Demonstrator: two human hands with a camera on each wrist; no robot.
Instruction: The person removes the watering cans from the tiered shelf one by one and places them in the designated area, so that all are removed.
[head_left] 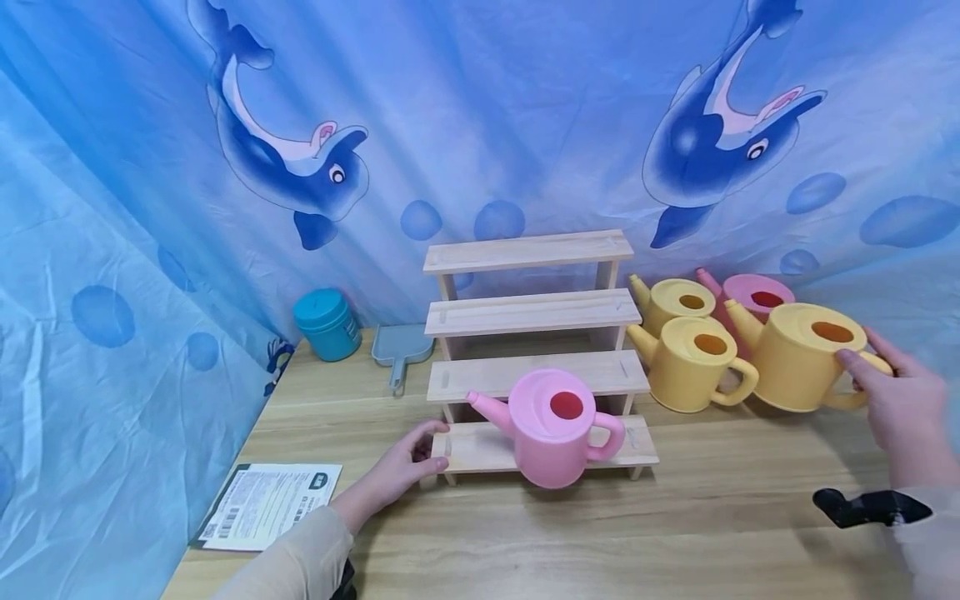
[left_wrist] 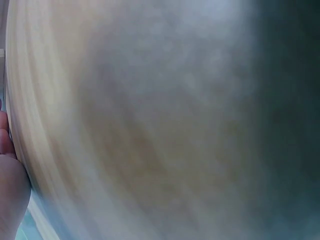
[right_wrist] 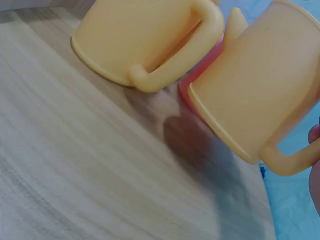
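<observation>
My left hand (head_left: 401, 460) grips the left end of the lowest step of a wooden tiered stand (head_left: 472, 447). In the left wrist view that hand (left_wrist: 12, 192) shows only at the edge; most is blurred. A pink watering can (head_left: 543, 437) stands on the lowest step, spout to the left. On the right, my right hand (head_left: 909, 404) holds a yellow watering can (head_left: 787, 367) by its handle. The right wrist view shows this can (right_wrist: 255, 85) tilted, its base off the table above a shadow. Beside it stands another yellow watering can (head_left: 686, 379).
Behind these are a third yellow watering can (head_left: 663, 302) and a second pink watering can (head_left: 750, 287), partly hidden. Left of the stand are a teal canister (head_left: 333, 333), a small grey-blue dustpan (head_left: 401, 342) and a printed sheet (head_left: 270, 504). A blue dolphin curtain (head_left: 465, 125) hangs behind.
</observation>
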